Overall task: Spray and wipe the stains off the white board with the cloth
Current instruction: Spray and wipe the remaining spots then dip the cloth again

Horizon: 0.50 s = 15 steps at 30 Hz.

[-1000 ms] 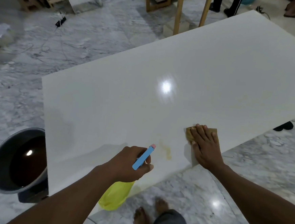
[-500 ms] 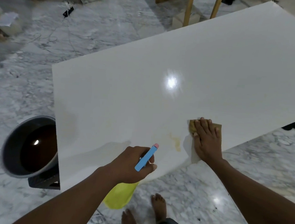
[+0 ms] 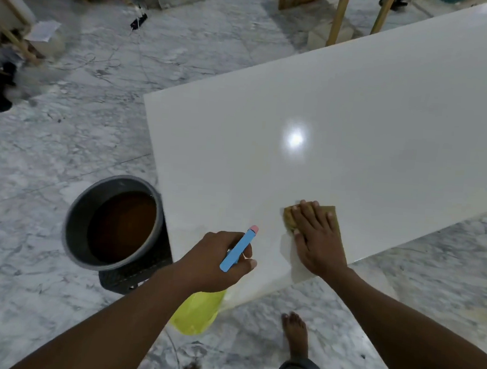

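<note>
Cloth [image 3: 288, 220]: tan, flat on the white board [image 3: 358, 120] by its near edge, at 6 o'clock from the glare spot. Mostly hidden, so I can't tell its long axis. Right hand [image 3: 318, 242] presses on it, palm down, fingers straight, pointing to 11 o'clock. No stain is plain to see; any left is under the cloth or too faint to tell.

Left hand [image 3: 216, 260] is wrapped round the spray bottle [image 3: 197, 311], blue head running 7 to 1 o'clock. Cloth lies at 2 o'clock from it, near but apart. Right hand is nearer, so I'd say the wipe is its job.

Bucket [image 3: 71, 229] of brown water on the floor at 9 o'clock.
</note>
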Each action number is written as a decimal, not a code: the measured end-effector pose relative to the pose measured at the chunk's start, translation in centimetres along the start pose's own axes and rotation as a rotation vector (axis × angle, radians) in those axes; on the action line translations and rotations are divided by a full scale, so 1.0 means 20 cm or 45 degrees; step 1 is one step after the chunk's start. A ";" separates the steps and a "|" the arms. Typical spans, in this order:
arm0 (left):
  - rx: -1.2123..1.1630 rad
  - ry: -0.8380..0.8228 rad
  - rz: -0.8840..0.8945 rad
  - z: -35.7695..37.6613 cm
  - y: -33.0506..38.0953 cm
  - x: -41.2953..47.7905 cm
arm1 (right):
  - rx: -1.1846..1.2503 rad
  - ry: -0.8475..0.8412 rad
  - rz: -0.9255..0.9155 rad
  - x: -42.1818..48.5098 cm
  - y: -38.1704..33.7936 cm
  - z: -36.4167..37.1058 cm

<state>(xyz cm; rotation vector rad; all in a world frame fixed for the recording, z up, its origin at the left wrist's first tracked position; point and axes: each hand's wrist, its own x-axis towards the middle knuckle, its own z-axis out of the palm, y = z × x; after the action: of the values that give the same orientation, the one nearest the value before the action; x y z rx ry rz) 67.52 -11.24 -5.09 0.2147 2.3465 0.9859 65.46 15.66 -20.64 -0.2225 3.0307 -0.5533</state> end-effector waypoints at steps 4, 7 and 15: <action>-0.006 -0.016 0.017 -0.12 -0.25 -0.21 | 0.000 0.010 0.017 -0.07 -0.32 0.13; -0.016 -0.039 0.016 -0.22 -0.45 -0.35 | -0.001 0.052 0.038 -0.13 -0.52 0.22; -0.031 0.023 0.072 -0.42 -0.84 -0.60 | 0.071 0.173 0.131 -0.24 -1.01 0.45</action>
<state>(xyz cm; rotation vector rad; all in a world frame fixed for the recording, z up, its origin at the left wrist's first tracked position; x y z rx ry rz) 73.67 -32.52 -6.66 0.2651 2.3551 1.0466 73.56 -5.39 -21.85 -0.0271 3.1285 -0.6701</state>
